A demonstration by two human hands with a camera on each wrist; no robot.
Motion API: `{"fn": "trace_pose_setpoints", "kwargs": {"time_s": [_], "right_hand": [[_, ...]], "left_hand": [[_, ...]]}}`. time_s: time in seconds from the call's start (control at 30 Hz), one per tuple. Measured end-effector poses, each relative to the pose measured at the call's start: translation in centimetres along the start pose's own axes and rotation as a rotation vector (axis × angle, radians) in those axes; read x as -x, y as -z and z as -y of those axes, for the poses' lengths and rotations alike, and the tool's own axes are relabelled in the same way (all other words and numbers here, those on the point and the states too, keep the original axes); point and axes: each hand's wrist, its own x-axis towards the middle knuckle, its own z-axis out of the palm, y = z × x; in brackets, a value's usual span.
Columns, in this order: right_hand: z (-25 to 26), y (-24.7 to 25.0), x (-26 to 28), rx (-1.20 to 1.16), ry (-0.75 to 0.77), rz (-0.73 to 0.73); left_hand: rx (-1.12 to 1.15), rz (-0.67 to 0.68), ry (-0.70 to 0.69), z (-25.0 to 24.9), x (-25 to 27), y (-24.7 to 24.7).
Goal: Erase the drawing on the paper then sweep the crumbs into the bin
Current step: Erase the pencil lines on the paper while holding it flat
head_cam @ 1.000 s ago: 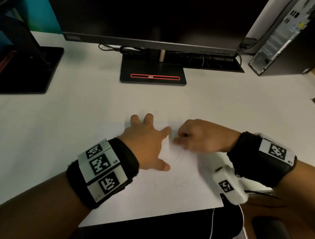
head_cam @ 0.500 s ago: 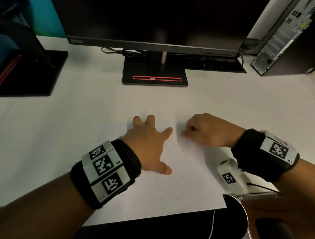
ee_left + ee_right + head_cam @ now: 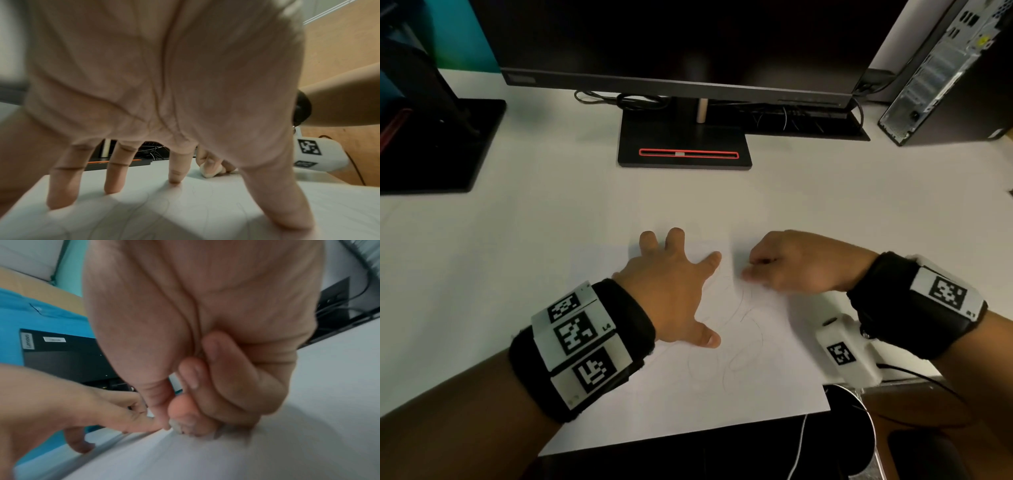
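A white sheet of paper [image 3: 763, 387] lies on the white desk, near its front edge, with faint curved pencil lines [image 3: 744, 342] on it. My left hand [image 3: 685, 291] lies spread on the paper's left part, fingertips [image 3: 174, 179] pressing down. Just to its right, my right hand [image 3: 751, 272] is curled and pinches a small white eraser [image 3: 208, 173] between thumb and fingers. The eraser's tip [image 3: 177, 426] touches the paper. From the head view the eraser is hidden by the fingers.
A black monitor stand [image 3: 685, 150] with a red-edged slot stands behind the paper. A computer tower [image 3: 945, 75] is at the back right, another black base [image 3: 431, 147] at the left. Below the desk's front right edge sits a round dark container [image 3: 852, 431].
My right hand with the eraser has shifted slightly away from me and rightward over the paper. My left hand has stayed spread in place.
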Motion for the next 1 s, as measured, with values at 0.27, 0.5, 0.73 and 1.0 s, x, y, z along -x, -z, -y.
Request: {"fn": "trace_pose_setpoints", "kwargs": {"time_s": [0.27, 0.5, 0.73, 1.0], "right_hand": [[0.7, -0.7, 0.2, 0.033, 0.022, 0.013], [1.3, -1.3, 0.2, 0.051, 0.048, -0.023], [1.1, -1.2, -0.1, 0.047, 0.015, -0.076], [0.5, -0.3, -0.3, 0.041, -0.005, -0.072]], "left_hand": [[-0.017, -0.003, 0.005, -0.1, -0.1, 0.0], [-0.01, -0.006, 0.005, 0.0, 0.0, -0.2], [-0.014, 0.008, 0.011, -0.1, -0.1, -0.1], [-0.021, 0.011, 0.01, -0.2, -0.1, -0.2]]}}
